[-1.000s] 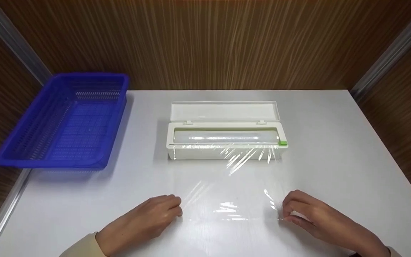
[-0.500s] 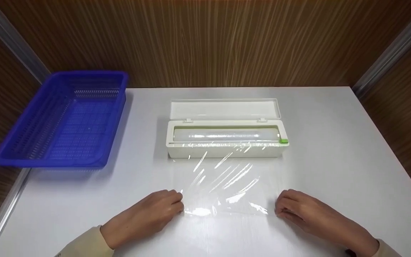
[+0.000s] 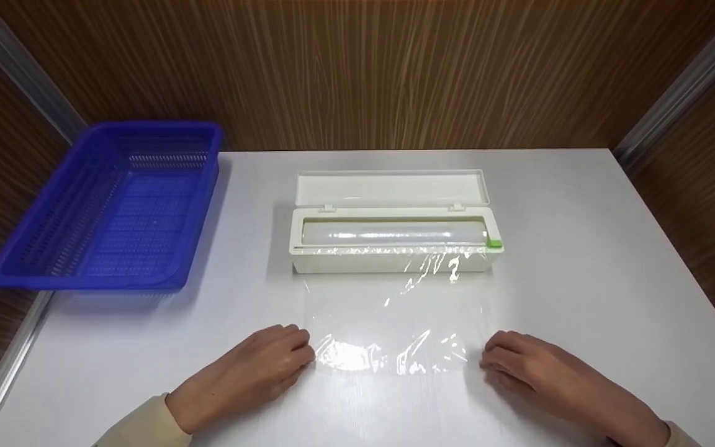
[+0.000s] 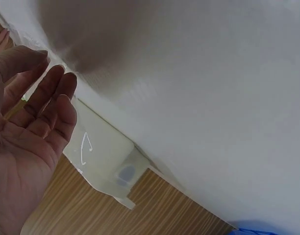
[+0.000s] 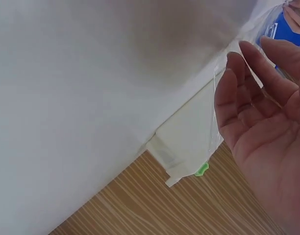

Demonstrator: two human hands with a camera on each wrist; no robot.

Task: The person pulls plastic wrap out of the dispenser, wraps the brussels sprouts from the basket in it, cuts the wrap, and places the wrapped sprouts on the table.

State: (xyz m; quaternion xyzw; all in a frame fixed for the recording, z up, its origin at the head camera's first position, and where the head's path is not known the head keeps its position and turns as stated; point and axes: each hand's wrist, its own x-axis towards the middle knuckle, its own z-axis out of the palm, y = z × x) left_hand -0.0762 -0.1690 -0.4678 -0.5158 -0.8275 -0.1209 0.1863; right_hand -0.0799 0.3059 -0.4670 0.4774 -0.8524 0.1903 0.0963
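Clear cling film (image 3: 388, 335) stretches from a white dispenser box (image 3: 395, 262) toward the table's front, full of bright creases. My left hand (image 3: 252, 375) pinches its near left corner between thumb and fingers, and my right hand (image 3: 550, 375) pinches the near right corner. Inside the box lies the film roll (image 3: 395, 233); the lid (image 3: 391, 189) stands open behind it. A green slider (image 3: 494, 243) sits at the box's right end. In the left wrist view, the thumb and index finger of my left hand (image 4: 32, 117) meet at the film's edge.
A blue plastic basket (image 3: 146, 282) stands on the left of the white table (image 3: 593, 248). Wood-patterned panels (image 3: 357, 74) rise behind the table and at both sides, with metal strips at the corners.
Both hands have shifted slightly, the right one a little inward to the left, while still holding the film. Creases and reflections on the film have changed; the box and basket stay in place.
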